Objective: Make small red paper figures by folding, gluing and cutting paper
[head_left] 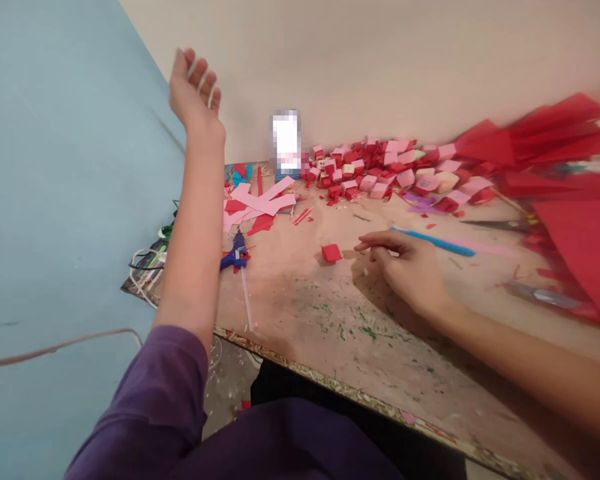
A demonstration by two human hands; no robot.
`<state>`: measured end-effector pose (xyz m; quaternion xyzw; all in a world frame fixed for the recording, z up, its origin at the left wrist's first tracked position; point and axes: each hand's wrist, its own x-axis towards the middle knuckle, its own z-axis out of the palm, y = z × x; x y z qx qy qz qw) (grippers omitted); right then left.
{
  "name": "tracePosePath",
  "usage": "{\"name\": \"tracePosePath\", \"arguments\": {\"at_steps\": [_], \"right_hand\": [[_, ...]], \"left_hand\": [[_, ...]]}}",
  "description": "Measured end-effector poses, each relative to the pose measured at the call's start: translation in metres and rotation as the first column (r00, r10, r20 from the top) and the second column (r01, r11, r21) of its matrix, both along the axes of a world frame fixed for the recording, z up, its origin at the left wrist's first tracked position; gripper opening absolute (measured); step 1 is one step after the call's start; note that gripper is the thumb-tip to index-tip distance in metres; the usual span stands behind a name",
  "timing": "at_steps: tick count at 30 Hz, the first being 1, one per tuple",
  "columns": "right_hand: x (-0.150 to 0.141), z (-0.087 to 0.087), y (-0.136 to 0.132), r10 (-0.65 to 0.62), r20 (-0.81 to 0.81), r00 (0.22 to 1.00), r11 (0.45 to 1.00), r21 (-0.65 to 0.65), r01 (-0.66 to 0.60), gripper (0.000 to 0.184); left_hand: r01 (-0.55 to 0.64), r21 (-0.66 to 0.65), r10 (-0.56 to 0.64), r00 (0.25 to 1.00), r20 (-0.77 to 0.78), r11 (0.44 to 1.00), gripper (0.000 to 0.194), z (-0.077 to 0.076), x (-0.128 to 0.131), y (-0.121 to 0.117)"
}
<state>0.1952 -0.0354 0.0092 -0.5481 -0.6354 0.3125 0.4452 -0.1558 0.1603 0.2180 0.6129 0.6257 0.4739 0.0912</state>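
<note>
My left hand (195,90) is raised well above the table, near the wall, with its fingers loosely curled and apart and nothing visible in them. Low over the tabletop, my right hand (413,267) stretches its fingers leftward, and I see nothing in its grasp. Just left of those fingertips sits a small red folded-paper box (331,253). A blue pen-like stick (437,243) lies beyond the right hand, partly behind it. Below my left forearm and to its right is a blue glue gun (238,253), with a clear glue stick (247,300) extending from it.
Many pink and red paper boxes (379,189) are heaped along the wall beside a lit phone (286,141). Pink paper strips (263,203) lie at left. Scissors (495,225) and large red sheets (580,247) are on the right. Green scraps (373,332) dot the tabletop.
</note>
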Motion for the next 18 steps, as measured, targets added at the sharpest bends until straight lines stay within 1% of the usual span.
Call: {"name": "tracePosePath", "arguments": {"at_steps": [1, 2, 4, 5, 6, 7, 8, 9, 10, 11, 13, 15, 18], "right_hand": [[0.003, 0.004, -0.004, -0.002, 0.006, 1.0, 1.0, 0.003, 0.002, 0.028], [0.007, 0.009, -0.009, 0.009, 0.018, 1.0, 1.0, 0.008, -0.009, 0.027], [0.016, 0.017, -0.019, 0.037, 0.05, 0.998, 0.999, 0.023, -0.039, 0.027], [0.021, 0.02, -0.024, 0.053, 0.067, 0.996, 0.998, 0.026, -0.055, 0.027], [0.026, 0.023, -0.028, 0.061, 0.08, 0.995, 0.998, 0.025, -0.063, 0.027], [0.03, 0.026, -0.031, 0.066, 0.087, 0.994, 0.998, 0.018, -0.068, 0.026], [0.033, 0.028, -0.034, 0.067, 0.09, 0.994, 0.998, 0.009, -0.069, 0.026], [0.036, 0.03, -0.036, 0.069, 0.091, 0.993, 0.998, -0.003, -0.069, 0.025], [0.038, 0.031, -0.037, 0.073, 0.09, 0.993, 0.997, -0.016, -0.071, 0.025], [0.04, 0.032, -0.038, 0.078, 0.088, 0.993, 0.997, -0.029, -0.076, 0.025], [0.041, 0.035, -0.041, 0.097, 0.089, 0.991, 0.994, -0.056, -0.092, 0.026], [0.042, 0.037, -0.044, 0.11, 0.093, 0.99, 0.992, -0.074, -0.103, 0.026], [0.042, 0.039, -0.048, 0.114, 0.098, 0.989, 0.991, -0.08, -0.106, 0.026]], "left_hand": [[0.014, -0.051, -0.017, 0.998, -0.063, 0.999, 0.096, -0.004, -0.001, 0.004], [0.033, -0.099, -0.046, 0.99, -0.131, 0.995, 0.094, -0.013, -0.001, 0.004], [0.068, -0.177, -0.116, 0.953, -0.28, 0.982, 0.074, -0.038, -0.003, -0.009], [0.087, -0.287, -0.204, 0.891, -0.406, 0.954, 0.061, -0.052, -0.005, -0.018], [0.077, -0.407, -0.296, 0.809, -0.509, 0.91, 0.049, -0.066, -0.009, -0.027], [0.056, -0.485, -0.355, 0.755, -0.551, 0.873, 0.04, -0.08, -0.013, -0.036], [0.028, -0.547, -0.405, 0.705, -0.582, 0.837, 0.034, -0.092, -0.017, -0.043], [-0.006, -0.595, -0.442, 0.662, -0.605, 0.804, 0.033, -0.102, -0.022, -0.049], [-0.041, -0.631, -0.472, 0.627, -0.62, 0.774, 0.035, -0.111, -0.027, -0.053], [-0.071, -0.658, -0.495, 0.6, -0.629, 0.75, 0.039, -0.118, -0.032, -0.055], [-0.11, -0.678, -0.514, 0.566, -0.644, 0.727, 0.041, -0.127, -0.039, -0.057], [-0.135, -0.673, -0.512, 0.547, -0.662, 0.727, 0.042, -0.13, -0.044, -0.058], [-0.166, -0.654, -0.494, 0.527, -0.692, 0.738, 0.042, -0.131, -0.048, -0.061]]}}
